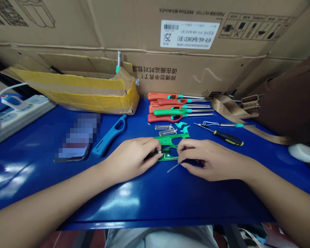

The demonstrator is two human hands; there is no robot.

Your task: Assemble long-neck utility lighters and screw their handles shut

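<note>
My left hand [134, 156] closes thumb and fingers on the left end of an opened green lighter shell half [167, 157], by a small black and white part [165, 151] and a white wire in it. My right hand [209, 160] is pinched at the shell's right end, with a thin greyish tube [173, 168] sticking out from its thumb tip. Its fingers partly hide what they grip. Just beyond lies a second green shell half [165, 140]. Clear fuel tanks [167, 132] and teal plastic pieces [184, 129] lie behind it.
Several red, orange and green lighters [165, 117] are lined up at the back. A screwdriver [228, 138] and metal lighter tube [227, 125] lie right. Left are a blue lighter handle [110, 137], phone [77, 137], taped carton [93, 93] and power strip [28, 106].
</note>
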